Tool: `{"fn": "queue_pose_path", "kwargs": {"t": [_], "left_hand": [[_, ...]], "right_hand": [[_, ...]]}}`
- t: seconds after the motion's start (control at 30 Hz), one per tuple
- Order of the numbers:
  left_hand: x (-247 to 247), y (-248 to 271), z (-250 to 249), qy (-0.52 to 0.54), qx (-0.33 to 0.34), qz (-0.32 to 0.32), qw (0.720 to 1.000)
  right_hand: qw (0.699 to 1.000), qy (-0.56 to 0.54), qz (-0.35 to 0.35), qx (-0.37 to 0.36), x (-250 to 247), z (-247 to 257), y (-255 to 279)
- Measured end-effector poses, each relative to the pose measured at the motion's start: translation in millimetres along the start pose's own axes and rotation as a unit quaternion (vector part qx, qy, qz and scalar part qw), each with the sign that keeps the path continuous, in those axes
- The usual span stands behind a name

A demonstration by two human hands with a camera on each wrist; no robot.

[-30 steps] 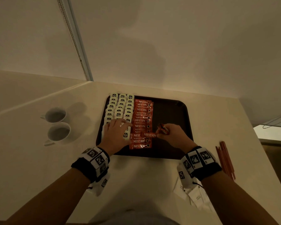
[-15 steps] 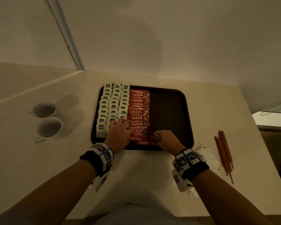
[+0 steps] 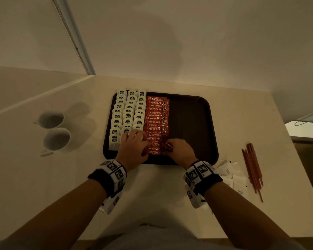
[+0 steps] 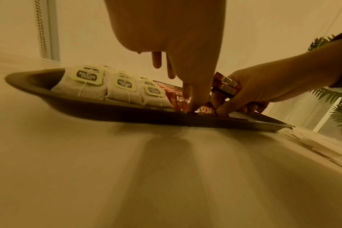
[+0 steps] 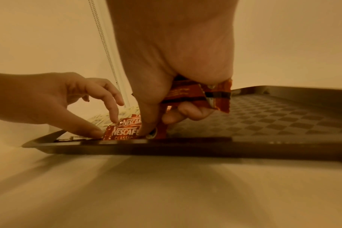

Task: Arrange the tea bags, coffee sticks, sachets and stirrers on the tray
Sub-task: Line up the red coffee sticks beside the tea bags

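Coffee sticks [image 3: 156, 123] form a column on the tray [image 3: 190, 123], beside tea bags [image 3: 127, 112]. Head view: left hand [image 3: 133, 148] fingers extended, pressing the nearest sticks; right hand [image 3: 179, 150] curled around spare sticks. Cups [image 3: 56, 139], sachets [image 3: 229, 170] and stirrers [image 3: 253, 168] lie outside both hands. Right wrist view: thumb [image 5: 146, 123] pins the front stick [image 5: 123, 133].

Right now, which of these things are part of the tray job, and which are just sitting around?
Part of the job:
tray
tea bags
coffee sticks
white sachets
stirrers

Just lying about:
two cups
bead chain
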State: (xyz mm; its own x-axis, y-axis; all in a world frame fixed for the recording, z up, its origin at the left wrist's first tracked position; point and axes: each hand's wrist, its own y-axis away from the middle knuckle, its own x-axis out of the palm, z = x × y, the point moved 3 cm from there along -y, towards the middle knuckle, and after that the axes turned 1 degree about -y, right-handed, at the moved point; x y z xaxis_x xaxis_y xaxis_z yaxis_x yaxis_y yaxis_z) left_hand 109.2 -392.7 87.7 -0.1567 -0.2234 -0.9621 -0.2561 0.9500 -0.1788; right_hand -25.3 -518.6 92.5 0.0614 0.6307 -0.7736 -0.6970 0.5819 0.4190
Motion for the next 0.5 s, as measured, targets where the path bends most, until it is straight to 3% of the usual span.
{"fn": "queue_pose_path", "kwargs": {"t": [0.37, 0.5], "left_hand": [[-1.0, 1.5, -2.7, -0.029, -0.019, 0.009, 0.999], [-2.6, 2.2, -3.3, -0.034, -0.023, 0.025, 0.999]], "right_hand": [[0.999, 0.017, -0.035, -0.008, -0.2, 1.4, -4.6], [0.995, -0.087, -0.043, 0.006, -6.7, -3.6, -5.3]]}}
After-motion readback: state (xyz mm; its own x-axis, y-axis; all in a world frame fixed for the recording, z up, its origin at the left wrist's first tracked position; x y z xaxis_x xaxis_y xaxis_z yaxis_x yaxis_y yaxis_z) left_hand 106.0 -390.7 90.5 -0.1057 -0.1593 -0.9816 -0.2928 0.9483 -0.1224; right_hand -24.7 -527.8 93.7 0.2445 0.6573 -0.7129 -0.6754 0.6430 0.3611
